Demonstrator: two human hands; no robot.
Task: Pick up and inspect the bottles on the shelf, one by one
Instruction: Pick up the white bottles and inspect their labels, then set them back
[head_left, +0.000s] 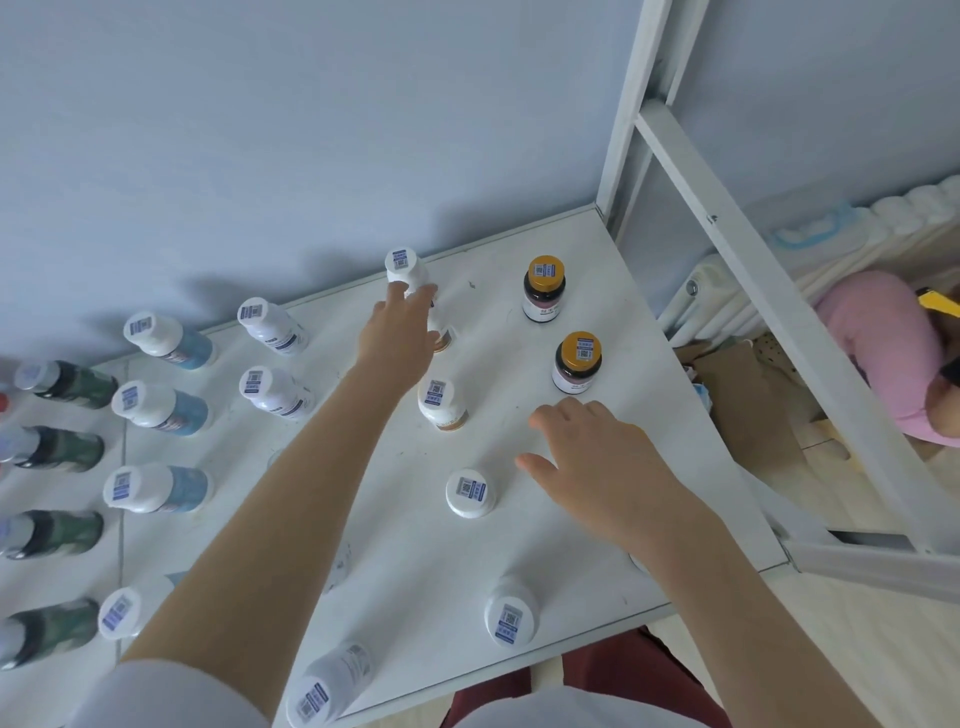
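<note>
Step in hand: picking up the next bottle. Left grip (400, 332) is stretched to the back of the shelf (441, 571), fingertips (397, 290) at the white back bottle (402, 262) just below its cap, one finger on each side of the body. Can't tell if the pinch has closed. The bottle is upright on the shelf, near the wall, not lifted. Right grip (597, 457) is wide and holds nothing, fingers spread low over bare shelf, just short of the near gold-cap jar (577, 364); can't tell if it touches the surface. Next move, as I judge it: close on the back bottle and lift straight up. Another bottle (444, 338) sits partly under the left palm, so any sideways drag risks knocking it. Then bring the bottle in to read. Containers: every bottle in view is capped, with a code sticker on the cap. The two gold-cap jars, far one (544, 288), are dark with a reddish fill showing. White bottles (439, 402) are opaque, contents hidden. At the left are blue-label bottles (166, 340) and dark green ones (67, 382), fill not readable. Most of the shelf looks still to be done.
</note>
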